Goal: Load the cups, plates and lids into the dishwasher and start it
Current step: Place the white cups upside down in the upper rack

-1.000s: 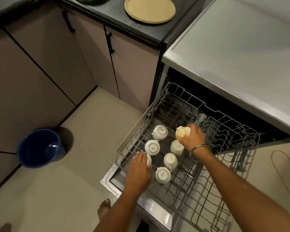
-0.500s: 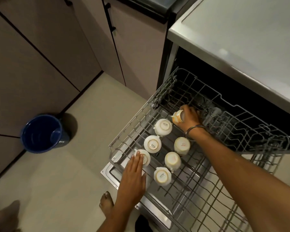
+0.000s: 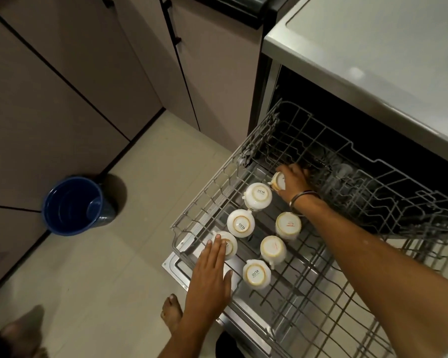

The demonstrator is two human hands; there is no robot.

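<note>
Six white cups sit upside down in the pulled-out wire rack (image 3: 192,215) of the dishwasher. Right hand (image 3: 294,183) curls its fingers around a seventh cup (image 3: 278,181) at the far end of the row. Left hand (image 3: 212,270) lies flat, fingers straight and close together, fingertips on the near-left cup (image 3: 229,245).

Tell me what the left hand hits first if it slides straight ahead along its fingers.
The left hand already rests its fingertips on the nearest upturned cup; straight on, it likely meets the next cup, though depth is uncertain.
</note>
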